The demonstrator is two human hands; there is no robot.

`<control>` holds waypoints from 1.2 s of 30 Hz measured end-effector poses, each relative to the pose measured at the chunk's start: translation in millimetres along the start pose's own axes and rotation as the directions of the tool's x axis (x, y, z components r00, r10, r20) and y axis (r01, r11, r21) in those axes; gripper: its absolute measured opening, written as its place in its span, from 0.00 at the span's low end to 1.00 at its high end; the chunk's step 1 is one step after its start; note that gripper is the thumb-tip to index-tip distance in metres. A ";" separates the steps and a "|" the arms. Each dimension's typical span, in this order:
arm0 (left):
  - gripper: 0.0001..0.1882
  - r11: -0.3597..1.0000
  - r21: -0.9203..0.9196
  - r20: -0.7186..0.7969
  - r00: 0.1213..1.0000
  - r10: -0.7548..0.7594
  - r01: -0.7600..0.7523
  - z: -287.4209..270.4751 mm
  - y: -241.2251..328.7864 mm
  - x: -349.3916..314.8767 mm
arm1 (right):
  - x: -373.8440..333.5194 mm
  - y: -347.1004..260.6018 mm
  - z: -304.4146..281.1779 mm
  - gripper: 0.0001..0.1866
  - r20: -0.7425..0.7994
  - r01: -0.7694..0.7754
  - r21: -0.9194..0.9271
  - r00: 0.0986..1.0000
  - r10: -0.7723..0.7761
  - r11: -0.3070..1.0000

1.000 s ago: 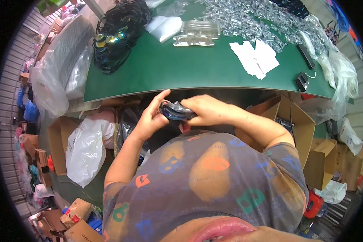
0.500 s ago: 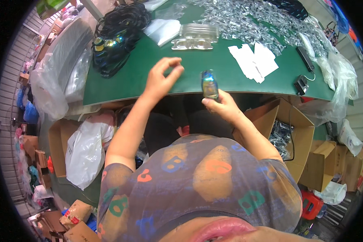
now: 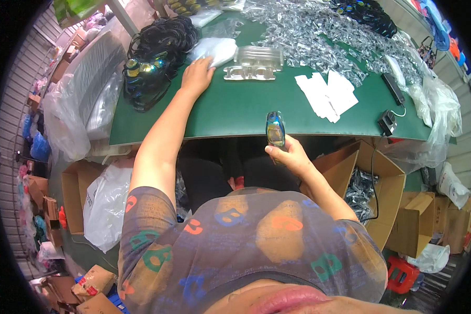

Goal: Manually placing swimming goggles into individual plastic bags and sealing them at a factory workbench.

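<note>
Near the table's front edge, my right hand [image 3: 293, 156] is closed around the lower end of a pair of swimming goggles [image 3: 275, 130] with shiny mirrored lenses, held upright. My left hand [image 3: 195, 77] reaches across the green table [image 3: 230, 107], its fingers stretched over the near edge of a stack of clear plastic bags [image 3: 220, 51]. Left of that hand lies a heap of goggles with black straps [image 3: 165, 44], a few mirrored lenses showing. Clear moulded plastic trays [image 3: 254, 65] rest just right of the bags.
White paper slips [image 3: 327, 97] lie fanned out at right. Behind them spreads a broad pile of crinkled clear plastic pieces [image 3: 309, 34]. A black adapter [image 3: 387, 123] with a cable sits at the right edge. Open cardboard boxes [image 3: 392, 183] flank my legs below the table.
My left hand has moved forward and left, from hovering over the table onto the plastic bags. The right hand still holds the goggles, slightly lower in view.
</note>
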State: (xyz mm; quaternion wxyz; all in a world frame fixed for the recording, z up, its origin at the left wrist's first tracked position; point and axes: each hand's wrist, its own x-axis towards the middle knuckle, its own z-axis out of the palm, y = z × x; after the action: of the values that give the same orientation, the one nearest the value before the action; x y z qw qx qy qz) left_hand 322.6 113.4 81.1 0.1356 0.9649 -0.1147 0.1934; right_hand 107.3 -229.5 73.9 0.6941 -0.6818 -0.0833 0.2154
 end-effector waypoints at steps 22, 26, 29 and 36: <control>0.43 0.963 0.064 0.326 0.918 0.227 -0.261 -31.0 -23.2 103.2 | 26.4 -38.6 -39.7 0.13 -0.090 0.210 0.176 0.976 -0.197 0.962; 0.68 0.926 0.237 0.633 0.770 0.082 -0.293 -30.4 -13.2 151.5 | 52.4 -23.5 -48.7 0.17 -0.118 0.160 0.284 0.984 -0.131 0.946; 0.72 0.894 0.274 0.743 0.668 0.038 -0.355 -25.8 -0.8 177.9 | 56.4 -20.7 -45.2 0.14 -0.134 0.212 0.094 0.971 -0.198 0.973; 0.78 0.904 0.122 0.848 0.516 0.120 -0.411 -15.0 -18.9 205.6 | 51.9 -27.9 -51.4 0.14 -0.012 0.169 0.116 0.986 -0.169 0.979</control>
State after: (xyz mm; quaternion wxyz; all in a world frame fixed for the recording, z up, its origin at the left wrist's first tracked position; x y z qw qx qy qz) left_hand 507.5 101.0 173.4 -0.1177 0.9202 -0.2807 -0.2460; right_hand 179.9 -254.3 89.2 0.7484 -0.6310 -0.1275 0.1595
